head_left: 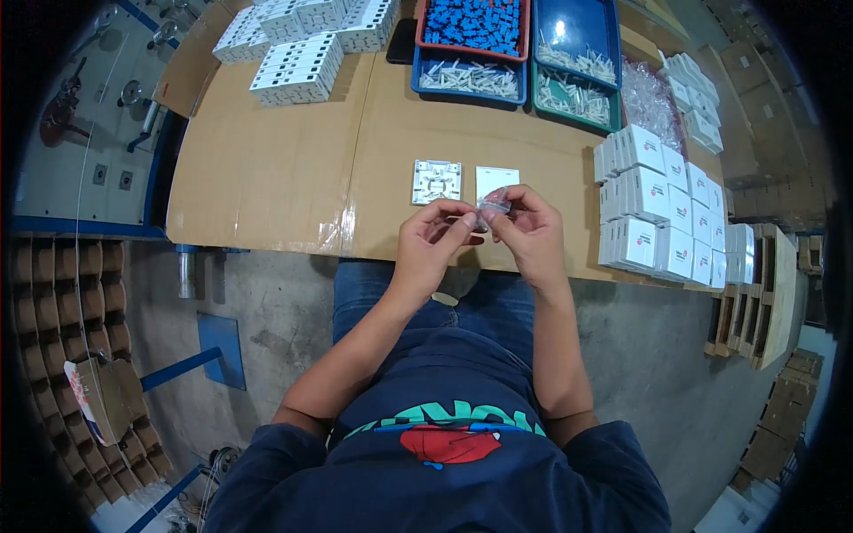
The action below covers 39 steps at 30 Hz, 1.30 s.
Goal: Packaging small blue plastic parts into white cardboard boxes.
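Between my two hands, just above the table's near edge, is a small clear plastic bag (496,202); its contents are too small to make out. My right hand (530,233) pinches the bag between thumb and fingers. My left hand (434,238) is closed in a pinch at the bag's lower left end, fingertips close to the right ones. Beyond the left hand, a white square frame with an open, structured inside (436,182) lies on the cardboard. Beside it, a plain white square cover (498,177) lies flat, its lower part hidden by my right hand and the bag.
Cardboard (267,169) covers the table. At the back stand trays of blue pieces (471,27) and whitish plugs or screws (469,80), (573,102). White frames (298,71) are stacked back left. Stacked white boxes (653,195) and clear bags (651,98) stand at right.
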Each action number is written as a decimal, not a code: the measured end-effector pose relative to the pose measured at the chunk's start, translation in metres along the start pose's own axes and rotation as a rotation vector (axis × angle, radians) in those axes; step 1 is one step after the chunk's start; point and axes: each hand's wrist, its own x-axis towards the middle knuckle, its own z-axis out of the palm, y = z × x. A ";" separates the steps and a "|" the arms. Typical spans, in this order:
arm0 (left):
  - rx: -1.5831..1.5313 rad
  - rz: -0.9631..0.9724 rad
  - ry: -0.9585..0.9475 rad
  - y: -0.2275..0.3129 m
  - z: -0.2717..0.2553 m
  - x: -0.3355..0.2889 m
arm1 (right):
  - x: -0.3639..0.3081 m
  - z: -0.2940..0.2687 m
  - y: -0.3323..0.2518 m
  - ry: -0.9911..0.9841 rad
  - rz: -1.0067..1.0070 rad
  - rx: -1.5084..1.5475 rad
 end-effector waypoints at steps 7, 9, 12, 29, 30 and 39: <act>-0.031 -0.014 0.010 0.001 0.001 0.000 | 0.001 0.002 -0.001 -0.026 -0.014 0.003; -0.027 -0.026 0.006 -0.002 -0.002 0.001 | 0.002 0.003 -0.002 -0.032 0.031 -0.085; -0.011 -0.017 0.020 -0.002 -0.001 0.002 | 0.002 0.007 -0.003 -0.017 0.034 -0.060; 0.004 -0.035 0.039 -0.003 -0.005 0.003 | 0.004 0.005 -0.006 0.009 0.021 -0.009; -0.019 -0.060 0.025 -0.001 -0.005 0.003 | 0.004 0.005 -0.007 0.017 0.008 -0.003; 0.046 -0.007 -0.030 -0.008 -0.007 0.002 | 0.003 0.001 -0.001 0.028 0.010 -0.019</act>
